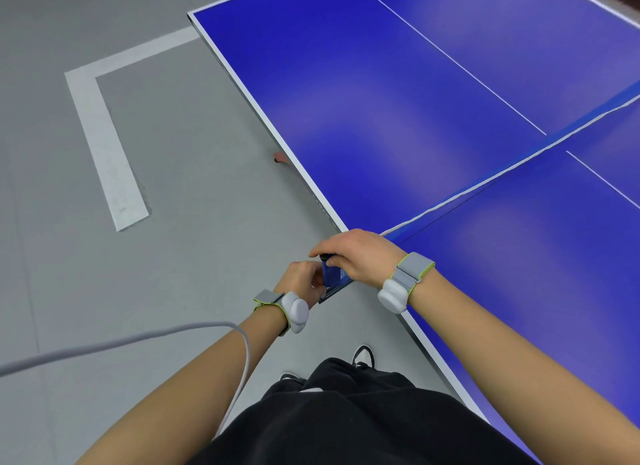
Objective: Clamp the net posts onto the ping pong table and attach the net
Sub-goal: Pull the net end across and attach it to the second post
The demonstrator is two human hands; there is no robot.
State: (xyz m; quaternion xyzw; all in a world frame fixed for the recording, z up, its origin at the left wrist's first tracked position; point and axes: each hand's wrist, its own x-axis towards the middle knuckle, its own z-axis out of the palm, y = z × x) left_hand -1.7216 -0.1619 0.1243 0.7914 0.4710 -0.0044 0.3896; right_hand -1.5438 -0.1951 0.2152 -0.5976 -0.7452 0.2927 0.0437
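A blue ping pong table (pixel 381 101) with white edge lines fills the right of the head view. A blue net (pixel 519 168) with a white top band stretches across it from the near edge to the far right. At the near edge stands a blue net post (pixel 331 274) on a dark clamp. My right hand (pixel 353 255) grips the top of the post from above. My left hand (pixel 303 281) holds the post's lower part and clamp from the floor side. Both hands hide most of the post.
Grey floor lies to the left with a white tape mark (pixel 100 142). A grey cable (pixel 138 340) loops past my left forearm. Something red (pixel 282 158) shows under the table edge. My legs and shoes (pixel 363 357) stand close to the table side.
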